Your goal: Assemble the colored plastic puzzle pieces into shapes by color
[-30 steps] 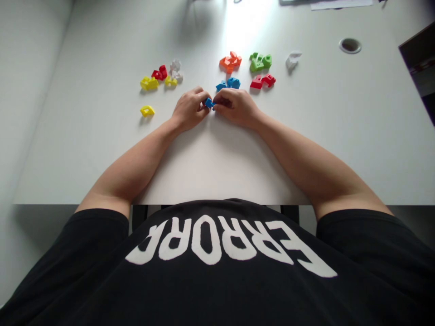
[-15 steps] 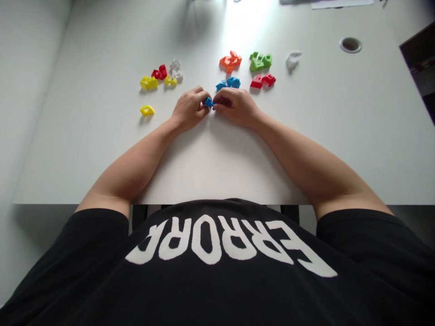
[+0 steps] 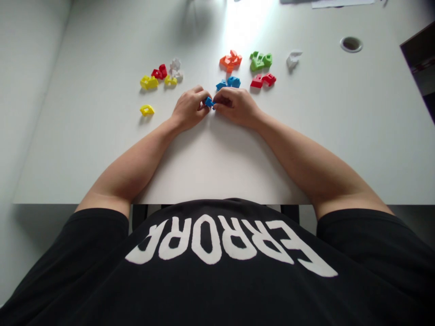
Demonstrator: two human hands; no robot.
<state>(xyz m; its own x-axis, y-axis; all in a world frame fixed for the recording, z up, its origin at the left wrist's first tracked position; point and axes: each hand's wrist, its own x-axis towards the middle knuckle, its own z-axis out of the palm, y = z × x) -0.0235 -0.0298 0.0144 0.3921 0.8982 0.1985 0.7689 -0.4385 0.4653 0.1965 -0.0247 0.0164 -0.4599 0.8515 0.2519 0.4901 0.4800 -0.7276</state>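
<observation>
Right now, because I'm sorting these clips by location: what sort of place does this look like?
Probably an office or meeting room, though I can't be sure: there's a white desk with a round cable grommet set into its top, and papers lying at its far edge.

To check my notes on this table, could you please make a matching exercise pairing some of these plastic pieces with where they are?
Pieces:
1. small blue piece
2. lone yellow piece
3. white piece
4. green pieces

Places:
A. nearest the round hole
B. pinched between the left hand and right hand
C. just right of the orange pieces
D. alone, left of the left hand

Pairs: 1-B, 2-D, 3-A, 4-C
</observation>
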